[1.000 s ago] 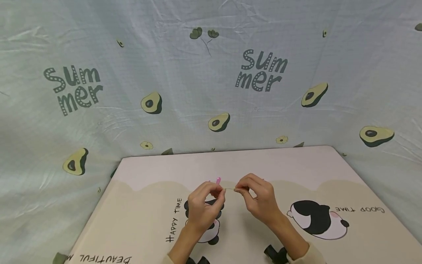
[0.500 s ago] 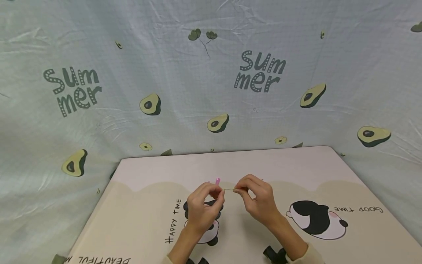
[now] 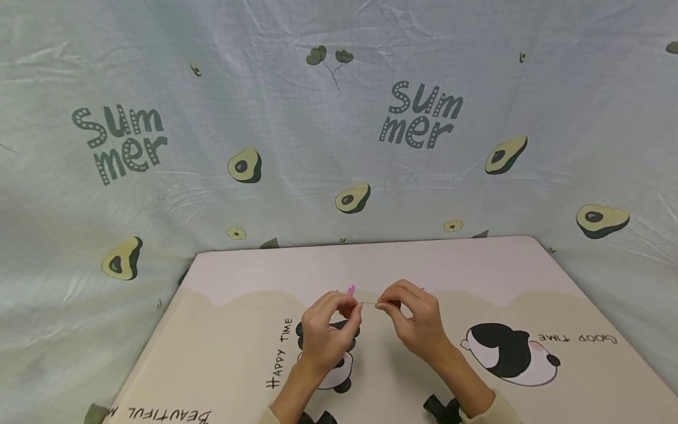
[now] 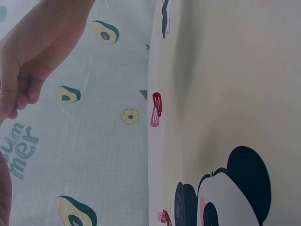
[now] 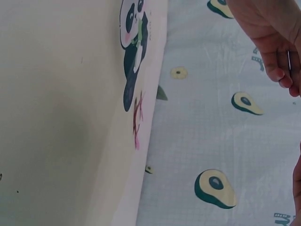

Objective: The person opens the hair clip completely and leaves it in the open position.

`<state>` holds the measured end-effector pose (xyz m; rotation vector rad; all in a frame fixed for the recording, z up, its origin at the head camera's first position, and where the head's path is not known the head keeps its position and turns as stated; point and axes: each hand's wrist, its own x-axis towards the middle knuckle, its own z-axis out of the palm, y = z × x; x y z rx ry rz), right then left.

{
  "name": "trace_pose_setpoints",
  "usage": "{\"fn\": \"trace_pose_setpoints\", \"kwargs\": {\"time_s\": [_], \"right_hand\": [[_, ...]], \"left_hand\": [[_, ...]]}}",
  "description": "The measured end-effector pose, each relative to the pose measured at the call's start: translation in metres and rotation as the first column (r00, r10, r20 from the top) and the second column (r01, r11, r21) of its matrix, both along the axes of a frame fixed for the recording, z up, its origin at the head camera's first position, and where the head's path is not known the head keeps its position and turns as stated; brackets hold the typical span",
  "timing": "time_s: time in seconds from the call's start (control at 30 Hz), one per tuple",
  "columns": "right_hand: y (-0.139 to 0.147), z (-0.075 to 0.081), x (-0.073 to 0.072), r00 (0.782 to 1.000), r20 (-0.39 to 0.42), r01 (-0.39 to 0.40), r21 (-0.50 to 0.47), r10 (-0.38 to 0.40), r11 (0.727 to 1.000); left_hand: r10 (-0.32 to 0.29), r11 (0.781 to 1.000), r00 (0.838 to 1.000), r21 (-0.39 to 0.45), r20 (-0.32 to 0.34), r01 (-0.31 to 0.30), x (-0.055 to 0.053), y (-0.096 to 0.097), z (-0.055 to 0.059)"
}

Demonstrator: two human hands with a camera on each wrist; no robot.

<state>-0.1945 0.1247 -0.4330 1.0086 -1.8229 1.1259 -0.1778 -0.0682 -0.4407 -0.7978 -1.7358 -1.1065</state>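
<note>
Fingers of the left hand (image 3: 328, 333) and right hand (image 3: 417, 318) pinch a thin yellowish strand (image 3: 368, 303), at the left's three o'clock and the right's nine, presumably to hold it straight above the tabletop (image 3: 371, 265), where a pink object (image 3: 351, 290) lies, partly hidden, at the left hand's one o'clock.

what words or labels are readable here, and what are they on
"summer": left part of the backdrop sheet, on two lines
"summer": same sheet, right of centre
"HAPPY TIME": tabletop, sideways
"GOOD TIME": tabletop, upside down
"BEAUTIFUL": tabletop, upside down; next letter unclear
Too faint or blurred to read: small marks on the sheet, and the tiny line beside the panda in the right wrist view
</note>
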Motion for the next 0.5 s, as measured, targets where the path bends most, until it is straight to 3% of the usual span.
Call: {"fn": "trace_pose_setpoints", "kwargs": {"time_s": [0.5], "right_hand": [[0.0029, -0.0001, 0.0, 0.997, 0.058, -0.058, -0.029, 0.06, 0.998]], "left_hand": [[0.007, 1.0, 1.0, -0.008, 0.009, -0.007, -0.0011, -0.0021, -0.0007]]}}
